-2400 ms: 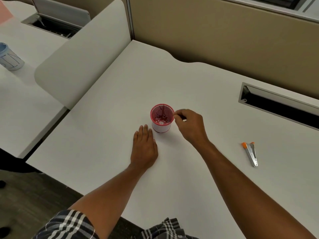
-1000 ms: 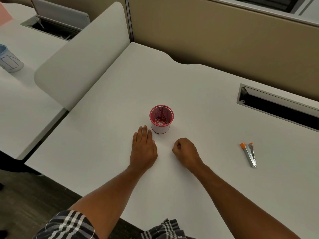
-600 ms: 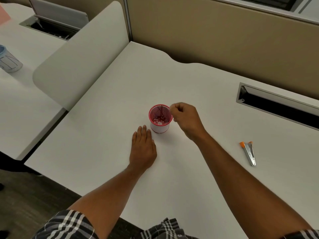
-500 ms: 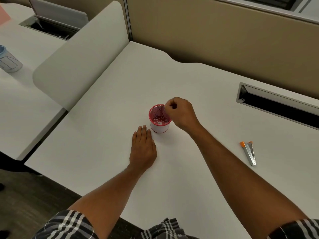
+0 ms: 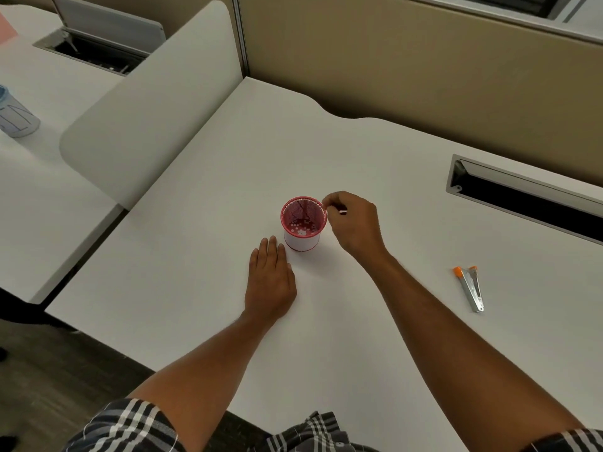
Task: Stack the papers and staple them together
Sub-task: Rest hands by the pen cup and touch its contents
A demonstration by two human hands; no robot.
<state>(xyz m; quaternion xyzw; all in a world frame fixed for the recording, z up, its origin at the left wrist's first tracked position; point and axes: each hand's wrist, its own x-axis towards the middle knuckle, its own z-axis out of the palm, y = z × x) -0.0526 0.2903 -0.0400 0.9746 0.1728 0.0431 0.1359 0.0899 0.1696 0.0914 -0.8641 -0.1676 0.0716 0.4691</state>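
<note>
Head view, room: tan partition wall (image 5: 408, 60) across the upper frame, dark floor at lower left.
Desk (image 5: 326, 321): white, fills the middle of the frame; a long dark cable slot (image 5: 528, 200) is sunk into it at right.
Divider (image 5: 146, 102): pale rounded panel at upper left, standing between this desk and a neighbouring desk (image 5: 42, 177).
Red mesh cup (image 5: 304, 223): upright at centre frame, red rim and mesh inside, white lower wall; small white bits lie at its bottom, too small to identify.
Blue cup (image 5: 14, 115): far left edge, on the neighbouring desk; contents not visible.
Left hand (image 5: 269, 282): flat on the desk just below the red cup, fingers straight, holding nothing.
Right hand (image 5: 354, 223): at the cup's right rim, fingers curled, pinching a small white piece (image 5: 342, 211).
Stapler (image 5: 470, 287): silver with orange tips, lying on the desk at right, well apart from both hands.
Papers: none in view.
</note>
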